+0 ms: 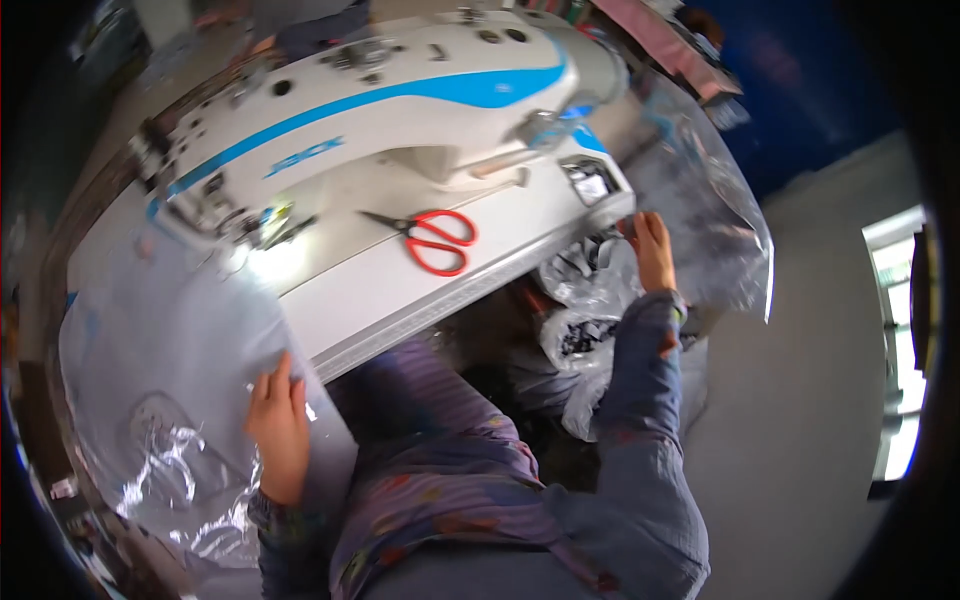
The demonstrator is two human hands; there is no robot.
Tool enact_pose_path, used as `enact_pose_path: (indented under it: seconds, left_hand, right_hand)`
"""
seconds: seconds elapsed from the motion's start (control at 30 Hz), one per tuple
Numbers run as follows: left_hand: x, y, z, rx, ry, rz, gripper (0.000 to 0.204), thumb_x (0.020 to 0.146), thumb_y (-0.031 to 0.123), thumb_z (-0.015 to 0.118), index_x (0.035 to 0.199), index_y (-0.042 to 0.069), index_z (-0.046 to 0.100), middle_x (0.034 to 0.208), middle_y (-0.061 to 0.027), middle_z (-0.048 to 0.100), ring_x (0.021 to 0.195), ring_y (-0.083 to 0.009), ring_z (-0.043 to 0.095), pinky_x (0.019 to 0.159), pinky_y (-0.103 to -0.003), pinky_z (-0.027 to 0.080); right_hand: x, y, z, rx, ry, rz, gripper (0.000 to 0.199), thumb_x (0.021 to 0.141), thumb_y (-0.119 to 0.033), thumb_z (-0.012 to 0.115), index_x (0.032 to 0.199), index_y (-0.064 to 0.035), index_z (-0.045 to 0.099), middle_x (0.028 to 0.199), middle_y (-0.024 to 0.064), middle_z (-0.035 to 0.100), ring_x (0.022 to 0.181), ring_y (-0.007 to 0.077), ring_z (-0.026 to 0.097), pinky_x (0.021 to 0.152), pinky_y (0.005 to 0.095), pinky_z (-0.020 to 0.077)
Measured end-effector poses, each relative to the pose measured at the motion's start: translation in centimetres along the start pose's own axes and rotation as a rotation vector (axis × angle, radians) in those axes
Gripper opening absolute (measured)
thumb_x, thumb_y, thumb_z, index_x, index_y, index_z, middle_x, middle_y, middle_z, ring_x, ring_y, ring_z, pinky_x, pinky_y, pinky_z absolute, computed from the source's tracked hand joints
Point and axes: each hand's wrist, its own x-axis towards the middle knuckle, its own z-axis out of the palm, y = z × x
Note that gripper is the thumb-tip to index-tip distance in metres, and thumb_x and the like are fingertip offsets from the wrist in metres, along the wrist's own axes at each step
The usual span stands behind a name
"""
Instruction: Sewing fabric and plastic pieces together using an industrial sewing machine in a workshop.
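Note:
My left hand (278, 430) lies on a pale grey sheet (215, 340) at the left end of the sewing table, fingers stretched out and pointing away from me. At the table's right front corner is my right hand (652, 252), its fingers bent close together by the edge; what they grip is hidden and blurred. Between and beyond my hands stands a white and blue sewing machine (400, 110), its lamp lit near the needle. Red-handled scissors (438, 240) rest on the white tabletop (365, 300), blades toward the needle end.
Clear plastic bags (585, 335) with dark and light contents sit below the table's right side. Shiny clear plastic (700, 200) drapes beyond the right corner, and more plastic (180, 480) lies at lower left. A small tray (588, 182) is set into the tabletop. A grey wall (800, 400) stands right.

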Motion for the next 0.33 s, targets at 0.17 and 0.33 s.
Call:
enact_pose_path:
  seconds: [0.17,0.33]
  left_hand:
    - [1.0,-0.4,-4.0,-0.207,0.11,0.014,0.021,0.091,0.002,0.057,0.109,0.003,0.066,0.087,-0.0165,0.059,0.077,-0.0338,0.059,0.067,-0.04,0.047]
    - [5.0,0.3,-6.5,-0.086,0.332,0.081,0.018,0.087,0.002,0.059,0.103,0.005,0.066,0.084,-0.0147,0.058,0.079,-0.0359,0.059,0.069,-0.045,0.048]
  right_hand:
    - [-6.3,-7.5,14.8,-0.102,-0.332,-0.101,0.016,0.101,-0.013,0.049,0.112,-0.0043,0.057,0.09,0.0032,0.058,0.085,0.0117,0.058,0.076,0.0232,0.0494]
    - [-16.0,-8.8,35.5,-0.378,-1.131,-0.464,0.047,0.086,-0.018,0.055,0.13,-0.0004,0.053,0.105,0.0217,0.062,0.093,0.0322,0.062,0.087,0.04,0.0502]
